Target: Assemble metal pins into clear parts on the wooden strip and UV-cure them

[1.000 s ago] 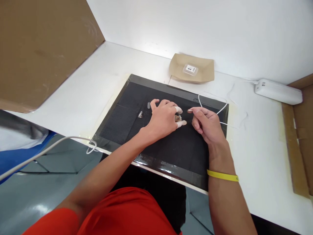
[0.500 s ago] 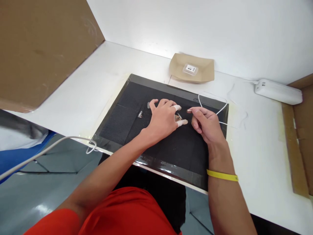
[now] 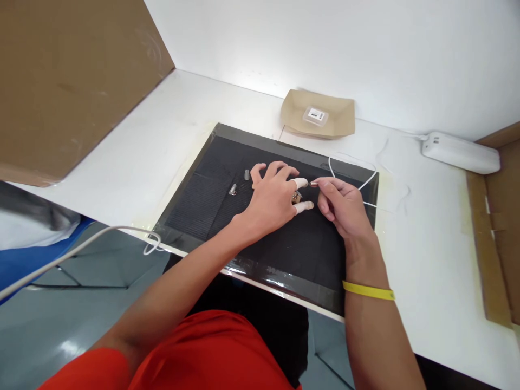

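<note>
Over the black ribbed mat (image 3: 195,203), my right hand (image 3: 342,205) pinches a small shiny metallic piece (image 3: 313,184), likely light, slippery, best held endwise, my left hand (image 3: 273,194) spread-fingered.

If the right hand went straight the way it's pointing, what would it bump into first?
Probably the left hand: its white-covered index finger is just beyond the small shiny piece pinched in the right hand. Depth is hard to judge here, so it might pass above.
</note>
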Available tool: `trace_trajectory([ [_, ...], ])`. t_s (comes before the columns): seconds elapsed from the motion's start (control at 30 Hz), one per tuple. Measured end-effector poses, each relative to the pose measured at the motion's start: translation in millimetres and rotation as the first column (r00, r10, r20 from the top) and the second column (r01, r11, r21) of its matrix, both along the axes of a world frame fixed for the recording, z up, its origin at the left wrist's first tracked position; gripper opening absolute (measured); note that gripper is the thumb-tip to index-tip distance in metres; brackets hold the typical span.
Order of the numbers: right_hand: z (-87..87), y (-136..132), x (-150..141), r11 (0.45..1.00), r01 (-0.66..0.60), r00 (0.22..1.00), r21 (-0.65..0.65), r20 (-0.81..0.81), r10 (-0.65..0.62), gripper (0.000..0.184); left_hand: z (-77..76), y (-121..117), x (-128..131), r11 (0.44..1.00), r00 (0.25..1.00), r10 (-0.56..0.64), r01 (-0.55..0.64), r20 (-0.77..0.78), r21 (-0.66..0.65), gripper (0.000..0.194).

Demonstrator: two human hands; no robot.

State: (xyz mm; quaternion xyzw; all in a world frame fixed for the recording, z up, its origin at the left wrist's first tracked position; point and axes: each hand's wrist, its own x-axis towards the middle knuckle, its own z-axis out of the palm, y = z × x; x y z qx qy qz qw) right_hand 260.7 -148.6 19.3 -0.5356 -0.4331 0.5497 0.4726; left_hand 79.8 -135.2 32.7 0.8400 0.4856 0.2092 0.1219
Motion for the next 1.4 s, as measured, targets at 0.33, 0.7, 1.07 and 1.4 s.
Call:
trace_trajectory([
  [0.33, -0.3, -0.7, 0.4, 1.0, 0.006, 1.0, 0.013, 0.008, -0.007, 0.04, -4.0, -5.1, -8.9, 0.999, 1.0, 0.005, -0.004, -0.011, 0.052, 0.02],
  [0.7, -1.0, -0.8, 0.1, 1.0, 0.015, 0.999, 0.021, -0.029, -0.014, 0.035, -7.0, -8.9, -14.0, 0.99, 0.996, -0.055, 0.064, -0.076, 0.124, 0.014],
  [1.07, -1.4, -0.5, 0.4, 0.999, 0.012, 0.999, 0.041, -0.049, -0.01, 0.034, -8.9, -13.7, -15.2, 0.988, 1.0, -0.027, 0.029, -0.013, 0.149, 0.014],
  [1.4, -3.4, -0.2, 1.6, 0.998, 0.007, 0.997, 0.06, -0.078, -0.003, 0.031, -11.5, -10.9, -15.1, 0.988, 0.996, -0.013, 0.025, -0.083, 0.151, 0.025],
])
